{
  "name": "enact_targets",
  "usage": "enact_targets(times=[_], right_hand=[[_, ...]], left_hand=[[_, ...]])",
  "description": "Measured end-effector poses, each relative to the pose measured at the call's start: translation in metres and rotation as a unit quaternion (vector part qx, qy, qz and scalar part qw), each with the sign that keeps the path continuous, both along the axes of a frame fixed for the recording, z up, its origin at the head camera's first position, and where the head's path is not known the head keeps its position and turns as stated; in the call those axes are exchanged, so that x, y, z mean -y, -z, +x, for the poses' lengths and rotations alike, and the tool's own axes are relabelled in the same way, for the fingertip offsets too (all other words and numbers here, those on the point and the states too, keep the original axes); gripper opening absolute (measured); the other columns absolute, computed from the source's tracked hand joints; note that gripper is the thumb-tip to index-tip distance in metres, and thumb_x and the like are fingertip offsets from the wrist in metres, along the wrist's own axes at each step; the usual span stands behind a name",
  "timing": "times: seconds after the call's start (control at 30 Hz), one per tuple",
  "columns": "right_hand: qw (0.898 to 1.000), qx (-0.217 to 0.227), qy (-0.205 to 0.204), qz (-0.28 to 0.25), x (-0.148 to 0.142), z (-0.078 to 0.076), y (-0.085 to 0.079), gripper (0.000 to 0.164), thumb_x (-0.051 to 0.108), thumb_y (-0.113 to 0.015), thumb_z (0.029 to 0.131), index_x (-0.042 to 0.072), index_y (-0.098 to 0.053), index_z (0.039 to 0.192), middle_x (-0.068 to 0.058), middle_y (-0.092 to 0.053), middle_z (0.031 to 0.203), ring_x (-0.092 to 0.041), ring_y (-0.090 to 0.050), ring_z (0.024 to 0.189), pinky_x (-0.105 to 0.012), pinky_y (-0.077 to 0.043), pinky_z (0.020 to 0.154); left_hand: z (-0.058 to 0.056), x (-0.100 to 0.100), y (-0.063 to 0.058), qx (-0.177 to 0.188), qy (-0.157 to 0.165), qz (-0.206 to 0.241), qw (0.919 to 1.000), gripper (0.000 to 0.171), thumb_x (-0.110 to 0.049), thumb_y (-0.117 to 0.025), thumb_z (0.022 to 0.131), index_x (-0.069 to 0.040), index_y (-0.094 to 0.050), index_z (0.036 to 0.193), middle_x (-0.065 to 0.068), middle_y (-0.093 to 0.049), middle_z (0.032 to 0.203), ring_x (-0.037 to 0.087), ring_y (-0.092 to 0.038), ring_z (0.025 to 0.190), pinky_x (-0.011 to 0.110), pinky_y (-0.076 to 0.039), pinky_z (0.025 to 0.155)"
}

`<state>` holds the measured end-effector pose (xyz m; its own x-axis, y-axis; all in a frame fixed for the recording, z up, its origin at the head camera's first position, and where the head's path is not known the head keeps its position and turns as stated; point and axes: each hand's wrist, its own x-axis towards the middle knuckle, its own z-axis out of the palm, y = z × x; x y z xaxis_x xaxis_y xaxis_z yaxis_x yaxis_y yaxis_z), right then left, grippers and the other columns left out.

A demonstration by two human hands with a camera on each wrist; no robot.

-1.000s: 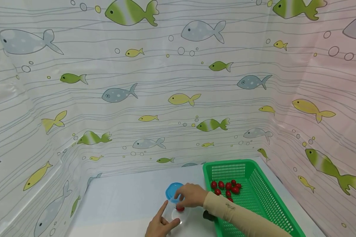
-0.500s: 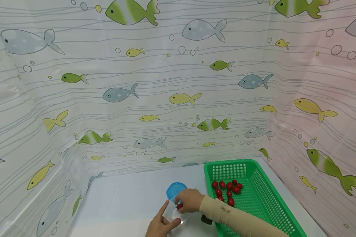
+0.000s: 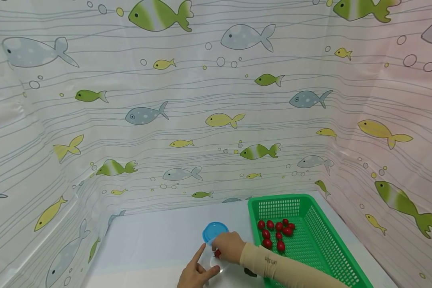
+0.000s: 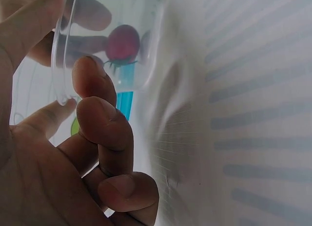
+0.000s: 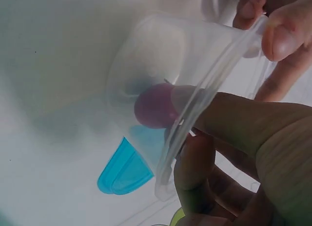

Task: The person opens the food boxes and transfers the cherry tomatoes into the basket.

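Note:
A clear plastic container stands on the white table, tilted in the right wrist view. My left hand holds it at the rim, index finger stretched along one side and thumb at the other; the remaining fingers are bent beside its wall in the left wrist view. My right hand reaches over the rim and pinches a red cherry tomato with a green calyx inside the container. From the head view, that tomato is partly hidden behind the right fingers. A blue lid lies just behind the container.
On the right stands a green slotted basket with several red tomatoes at its left side. The right forearm, in a beige sleeve, crosses over the basket's near part. A fish-patterned sheet rises around the table.
The right hand has moved slightly down and to the left with the tomato, deeper into the container. More tomatoes show in the basket as the forearm shifted. The left hand stays in place.

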<state>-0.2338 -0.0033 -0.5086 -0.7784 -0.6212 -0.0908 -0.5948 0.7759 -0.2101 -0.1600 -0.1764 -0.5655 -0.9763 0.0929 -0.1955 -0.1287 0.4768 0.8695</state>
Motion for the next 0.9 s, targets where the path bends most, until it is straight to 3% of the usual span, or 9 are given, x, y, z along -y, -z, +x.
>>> enact_targets(times=[0.47, 0.9], right_hand=[[1.0, -0.013, -0.017, -0.004, -0.0007, 0.0023, 0.0038, 0.009, 0.015, -0.083, 0.085, 0.023, -0.081, 0.089, 0.015, -0.067, 0.077, -0.001, -0.055, 0.067, -0.029, -0.052, 0.063], [1.0, -0.007, -0.017, 0.0, -0.0024, 0.0015, 0.0075, 0.01, 0.017, -0.083, 0.085, 0.025, -0.08, 0.09, 0.016, -0.067, 0.076, -0.001, -0.056, 0.068, -0.031, -0.052, 0.065]], left_hand=[[0.0005, 0.0, -0.0005, -0.002, 0.003, 0.004, 1.0, 0.095, -0.054, -0.076, 0.087, -0.009, -0.032, 0.159, 0.001, -0.062, 0.064, 0.016, -0.057, 0.059, 0.031, -0.045, 0.052], [-0.0005, 0.0002, 0.0005, -0.003, 0.007, 0.002, 1.0, 0.094, -0.053, -0.075, 0.088, -0.009, -0.032, 0.159, 0.001, -0.062, 0.065, 0.016, -0.058, 0.06, 0.031, -0.046, 0.053]])
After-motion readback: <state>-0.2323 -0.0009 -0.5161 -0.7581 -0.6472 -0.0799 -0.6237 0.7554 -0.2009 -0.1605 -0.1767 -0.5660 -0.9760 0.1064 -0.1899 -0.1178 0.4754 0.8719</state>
